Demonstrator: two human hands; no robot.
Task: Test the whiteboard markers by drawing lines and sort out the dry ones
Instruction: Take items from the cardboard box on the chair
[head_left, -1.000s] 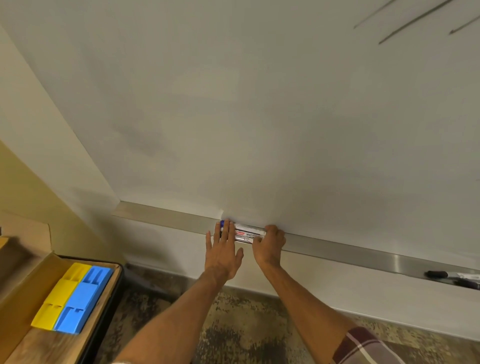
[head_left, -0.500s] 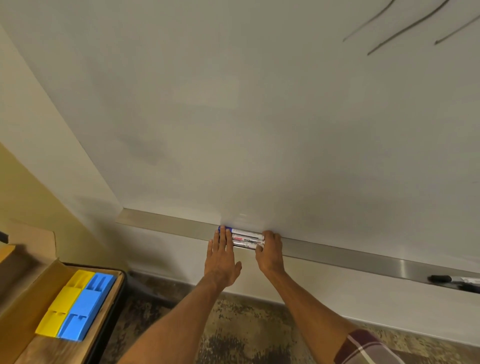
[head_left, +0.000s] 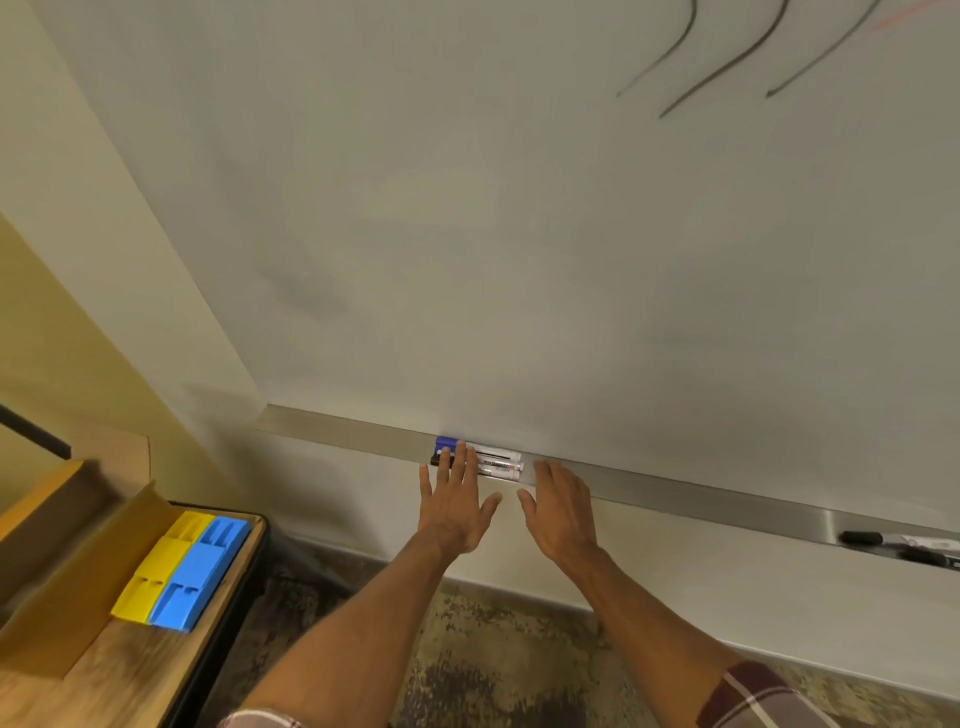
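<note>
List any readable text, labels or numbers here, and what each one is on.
No text here is legible.
Bundled markers in the marker tray: dark print on white barrels, too blurred to read.
Markers at far right: label too small to read.
Whiteboard: only curved pen strokes, no words.

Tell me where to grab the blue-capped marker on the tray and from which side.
Probably the white barrel, from above. The blue-capped marker lies flat along the tray, rearmost against the whiteboard, with other markers in front, so a frontal approach is blocked. The left hand covers the cap end with its fingers; the barrel is exposed.
</note>
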